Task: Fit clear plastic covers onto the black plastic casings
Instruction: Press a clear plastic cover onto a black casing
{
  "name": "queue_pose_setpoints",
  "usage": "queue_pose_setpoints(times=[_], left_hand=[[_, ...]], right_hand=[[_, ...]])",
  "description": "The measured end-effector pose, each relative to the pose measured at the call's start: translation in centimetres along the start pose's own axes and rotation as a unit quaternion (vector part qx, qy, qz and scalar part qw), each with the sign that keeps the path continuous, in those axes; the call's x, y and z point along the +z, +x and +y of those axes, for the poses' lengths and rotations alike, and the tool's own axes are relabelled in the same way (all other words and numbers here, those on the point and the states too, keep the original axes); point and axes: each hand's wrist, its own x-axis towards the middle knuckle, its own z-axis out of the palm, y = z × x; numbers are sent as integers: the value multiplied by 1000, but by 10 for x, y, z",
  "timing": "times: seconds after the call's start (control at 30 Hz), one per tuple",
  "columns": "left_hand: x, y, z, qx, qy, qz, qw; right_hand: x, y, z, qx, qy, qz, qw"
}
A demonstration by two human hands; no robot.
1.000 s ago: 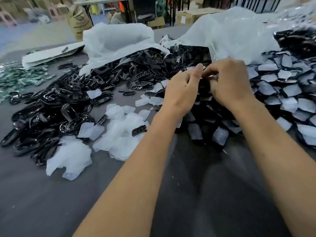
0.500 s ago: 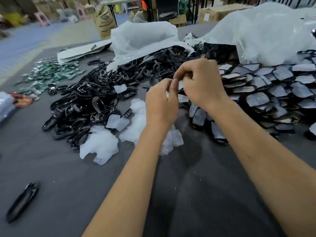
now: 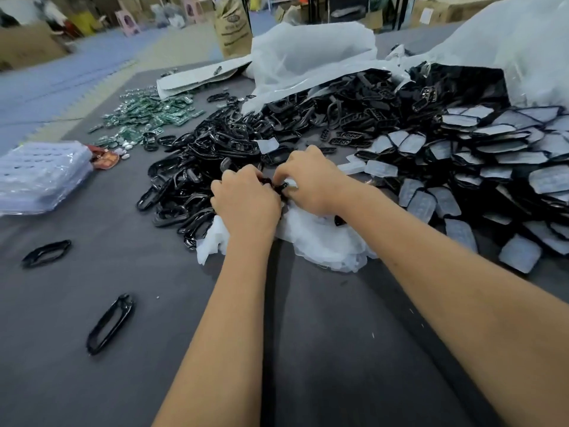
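Casing (image 3: 275, 185), small and black, sits pinched between the left hand (image 3: 246, 202) and right hand (image 3: 311, 180), both with fingers curled round it, above the loose clear covers (image 3: 320, 238) and just right of the black casing heap (image 3: 197, 167) on the grey table (image 3: 308, 349).

My left hand (image 3: 246, 201) and right hand (image 3: 311, 180) meet over a black casing (image 3: 272, 184); I see only a sliver, the fingertips curled out of sight. Whether a cover sits on it, I cannot tell. The trays (image 3: 37, 177) run off the left edge, the bag (image 3: 523, 47) off the right. Background boxes are blurred.
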Motion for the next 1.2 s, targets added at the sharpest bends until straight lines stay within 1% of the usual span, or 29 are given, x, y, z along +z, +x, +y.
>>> queue_pose_setpoints(times=[0.1,0.2,0.3,0.37,0.43,0.5,0.63,0.7,0.77,0.8,0.83,0.87,0.93,0.97,1.0,1.03,1.13,1.2], left_hand=[[0,3,-3,7,-63,19,998],[1,2,-3,11,-121,54,991],[0,3,-2,16,-144,90,985],[0,3,-1,30,-160,128,978],[0,3,2,47,-182,163,968],[2,5,5,60,-193,180,963],[5,3,9,89,-205,171,960],[3,0,14,112,-242,191,945],[0,-2,23,167,-288,217,918],[0,-4,28,203,-308,214,904],[2,-7,33,241,-319,193,896],[6,-9,37,276,-317,154,894],[16,-15,40,320,-274,39,906],[21,-17,39,325,-246,-15,913],[24,-17,37,321,-229,-48,918],[25,-17,34,315,-226,-57,920],[22,-10,25,295,-226,-40,927],[20,-6,19,295,-195,-85,931]], right_hand=[[3,-4,1,-4,16,22,1000],[2,-9,4,-18,25,62,998],[-1,-18,12,-12,93,147,985],[-5,-28,20,15,198,221,955],[-8,-36,31,62,298,263,916],[-5,-43,42,95,378,265,882],[6,-50,53,129,528,271,794],[10,-51,54,125,552,287,773],[12,-52,54,109,544,301,776],[13,-52,54,101,533,303,783],[13,-53,53,93,521,302,793],[13,-53,52,86,507,300,803],[13,-53,52,83,479,300,821],[14,-52,53,90,467,301,827],[14,-52,54,101,457,304,830],[15,-51,55,114,452,308,829],[17,-50,58,149,460,323,813],[18,-49,58,153,467,331,806]])
